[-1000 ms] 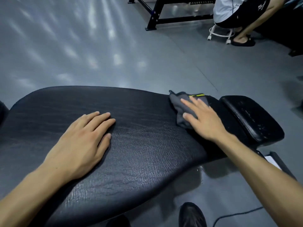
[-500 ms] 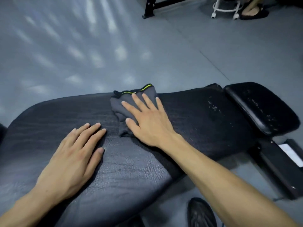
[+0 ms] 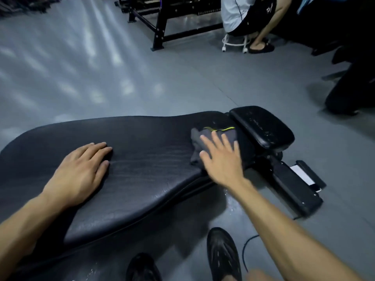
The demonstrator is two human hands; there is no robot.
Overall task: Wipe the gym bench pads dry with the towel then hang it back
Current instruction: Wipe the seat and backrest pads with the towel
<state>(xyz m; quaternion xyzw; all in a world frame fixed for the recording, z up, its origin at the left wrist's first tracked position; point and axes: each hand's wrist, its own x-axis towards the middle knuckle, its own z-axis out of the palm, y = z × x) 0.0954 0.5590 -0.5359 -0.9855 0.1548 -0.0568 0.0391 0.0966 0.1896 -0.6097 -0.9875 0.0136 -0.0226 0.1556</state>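
Towel (image 3: 205,136), grey with a yellow-green edge stripe, is lying bunched on the long pad (image 3: 142,159) at that pad's end nearest the small pad (image 3: 263,126). Right hand (image 3: 222,159) is lying flat on top of the towel, fingers straight and spread, pressing it onto the long pad; nothing curled round the cloth. The hand is a bit blurred. Left hand (image 3: 81,171) is resting palm down on the long pad, well apart from the towel, toward the pad's other end, fingers straight and close together, holding nothing.

Small pad is sitting just beyond the long pad's towel end, slightly raised, with pale specks on its surface; whether they are drops or wear cannot be told. Frame (image 3: 292,185) of the counter is running out from under the small pad along the floor (image 3: 142,74), with a white label beside it. Wet spots are showing on the floor just under the long pad's near edge, below the right forearm. Two black shoes (image 3: 223,254) are standing on the floor on the near side of the long pad, a cable (image 3: 246,248) curving beside them. Far beyond the long pad a black rack (image 3: 162,23) is standing, and a person (image 3: 247,15) is sitting on a white stool (image 3: 235,43) beside it.
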